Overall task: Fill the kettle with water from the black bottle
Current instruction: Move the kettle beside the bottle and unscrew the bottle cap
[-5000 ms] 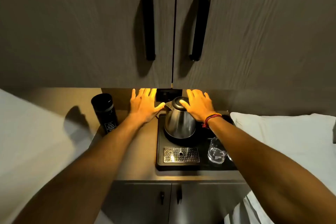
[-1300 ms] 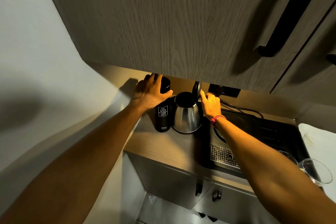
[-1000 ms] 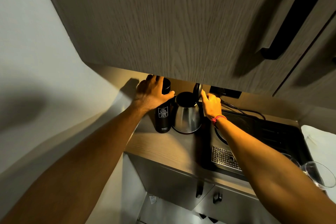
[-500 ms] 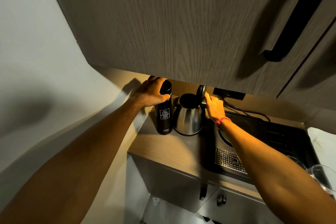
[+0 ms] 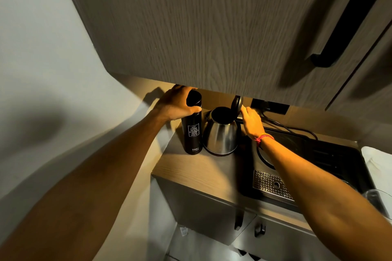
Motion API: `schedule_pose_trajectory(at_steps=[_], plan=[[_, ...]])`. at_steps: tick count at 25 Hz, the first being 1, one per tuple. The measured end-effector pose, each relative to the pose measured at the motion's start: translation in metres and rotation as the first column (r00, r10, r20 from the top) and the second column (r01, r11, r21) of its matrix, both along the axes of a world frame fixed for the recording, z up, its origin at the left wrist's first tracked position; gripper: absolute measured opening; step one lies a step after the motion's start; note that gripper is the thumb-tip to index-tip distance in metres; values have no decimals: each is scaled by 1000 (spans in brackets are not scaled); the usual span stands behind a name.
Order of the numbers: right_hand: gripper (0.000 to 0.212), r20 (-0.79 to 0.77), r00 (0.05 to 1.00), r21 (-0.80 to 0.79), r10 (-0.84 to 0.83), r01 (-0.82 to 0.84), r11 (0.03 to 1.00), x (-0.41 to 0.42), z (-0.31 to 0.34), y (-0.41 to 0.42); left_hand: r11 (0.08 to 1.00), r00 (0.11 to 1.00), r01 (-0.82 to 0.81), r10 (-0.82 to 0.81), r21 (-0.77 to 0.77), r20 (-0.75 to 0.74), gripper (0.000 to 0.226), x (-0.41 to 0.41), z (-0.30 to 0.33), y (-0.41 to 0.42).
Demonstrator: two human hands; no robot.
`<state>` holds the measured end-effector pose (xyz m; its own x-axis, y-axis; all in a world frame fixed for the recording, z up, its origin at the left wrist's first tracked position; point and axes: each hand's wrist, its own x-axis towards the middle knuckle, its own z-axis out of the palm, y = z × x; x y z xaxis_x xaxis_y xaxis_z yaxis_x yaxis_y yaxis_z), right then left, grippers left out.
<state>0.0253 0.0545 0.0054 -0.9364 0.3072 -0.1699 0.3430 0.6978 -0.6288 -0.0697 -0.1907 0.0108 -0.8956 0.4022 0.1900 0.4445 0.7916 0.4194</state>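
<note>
Two cabinet doors [image 5: 212, 27] hang over the scene and are the largest thing; every place below I give relative to the kettle [image 5: 220, 133]. Under it lies the wooden counter [image 5: 191, 171], and to its right sits the black tray [image 5: 331, 154] with a round base [image 5: 265, 154] and a metal drip grid [image 5: 271, 184]; a glass [image 5: 379, 197] stands at the far right of the tray, well apart from the kettle. The kettle stands upright on the counter, off its base, with the lid [image 5: 237, 104] tipped up, so the mouth is open. The black bottle [image 5: 192, 131] stands upright just beside the kettle on its left; I cannot tell if they touch. Its long axis is vertical and its cap [image 5: 193, 99] is still on. The left hand [image 5: 178, 104] is clenched around the cap from the left side, so this hand is the nearer one to the bottle. The right hand [image 5: 251, 122] is at the back right of the kettle, its fingers closed by the lid hinge and handle. I judge the next step is to unscrew the cap, then lift the bottle and tilt it to the right over the open mouth. Compared with half a second ago, both hands and both vessels are in almost the same places; only the view has shifted slightly.
</note>
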Motion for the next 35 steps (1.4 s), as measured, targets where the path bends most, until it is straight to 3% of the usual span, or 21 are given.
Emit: schedule_pose_trajectory(at_steps=[2, 4, 6, 9, 11, 15, 18, 21, 23, 26, 29, 32, 35], plan=[[47, -78, 993, 149, 83, -71, 986, -13, -24, 8, 997, 997, -36, 31, -62, -77, 77, 3, 4, 3], [44, -72, 987, 244, 143, -122, 962, -31, -41, 13, 983, 984, -94, 68, -158, -162, 84, 6, 6, 8], [43, -129, 982, 296, 136, -93, 951, -39, -53, 19, 978, 989, -91, 66, -189, -135, 83, 7, 7, 10], [41, -152, 977, 295, 148, -98, 951, -39, -64, 20, 983, 993, 81, -66, -163, 97, 75, 2, 9, 5], [41, -136, 983, 192, 122, -95, 977, -38, -64, 19, 991, 976, 108, -91, -76, 198, 79, 0, 12, 3], [42, -80, 985, 293, 151, -121, 948, -32, -61, 18, 987, 997, 44, -32, -157, 75, 73, 0, 16, 7], [45, -34, 986, 362, 160, -137, 922, -26, -57, 18, 970, 998, -55, 60, -235, 15, 88, -3, 15, 7], [52, -82, 975, 301, 208, -175, 937, -39, -62, 23, 982, 995, 36, -18, -186, 98, 85, -8, 15, 1], [57, -30, 973, 343, 228, -204, 917, -40, -63, 25, 985, 977, 124, -100, -122, 188, 83, -9, 17, -1], [61, -15, 972, 404, 234, -208, 891, -42, -69, 27, 986, 990, 90, -73, -137, 124, 81, -6, 20, 0], [62, -18, 963, 401, 270, -241, 884, -46, -72, 27, 986, 998, -32, 41, -164, 49, 102, 0, 22, 1], [62, -8, 957, 422, 289, -259, 869, -48, -75, 30, 979, 978, 142, -117, -146, 171, 92, -3, 23, -3], [62, -20, 954, 416, 300, -264, 870, -49, -78, 30, 972, 987, 117, -90, -202, 135, 84, -2, 27, -3]])
